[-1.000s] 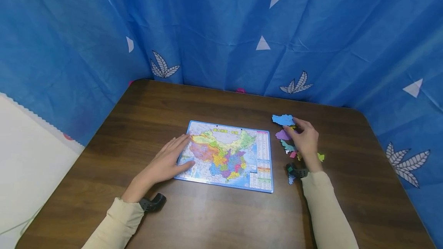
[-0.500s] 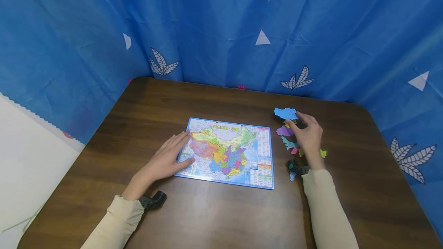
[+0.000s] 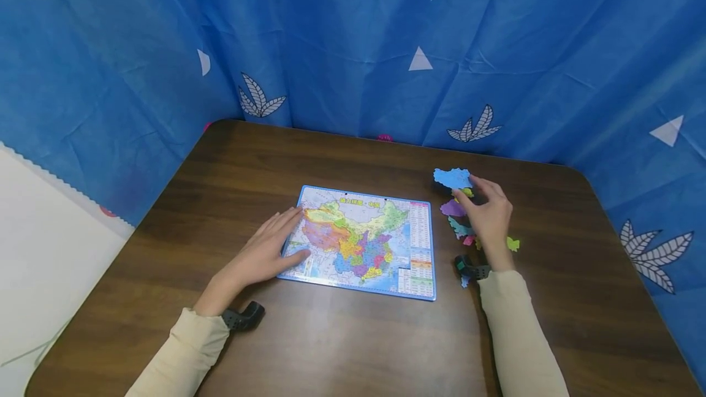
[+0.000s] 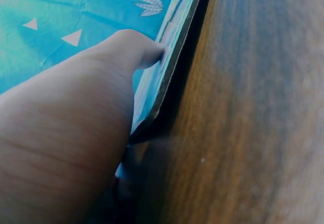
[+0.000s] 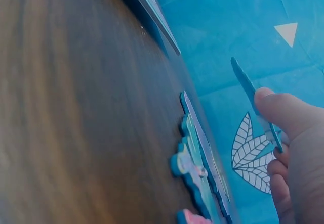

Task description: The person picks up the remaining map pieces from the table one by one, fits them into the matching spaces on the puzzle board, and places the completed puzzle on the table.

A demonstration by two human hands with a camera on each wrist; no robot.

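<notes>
My left hand (image 3: 263,255) rests on the left side of a map puzzle board (image 3: 353,216), its fingers extended over the edge. The left wrist view shows the thumb (image 4: 147,54) touching the board's rim. To the right of the board, my right hand (image 3: 492,216) pinches a blue puzzle piece (image 3: 452,177) between thumb and fingers. That piece (image 5: 245,82) is held up off the table in the right wrist view. Below it lie a purple piece (image 3: 452,207), a teal piece (image 3: 459,227) and a small pink piece (image 3: 469,241), partly hidden by the hand.
A lime-green piece (image 3: 513,244) lies right of the right wrist, and a blue piece (image 3: 465,282) shows beneath the black wrist camera (image 3: 470,268). The brown wooden table (image 3: 353,342) meets a blue curtain (image 3: 342,35) at its far edge.
The right hand has raised the blue piece a little, away from the other pieces. My left hand stays on the board. The head view has tilted slightly.
</notes>
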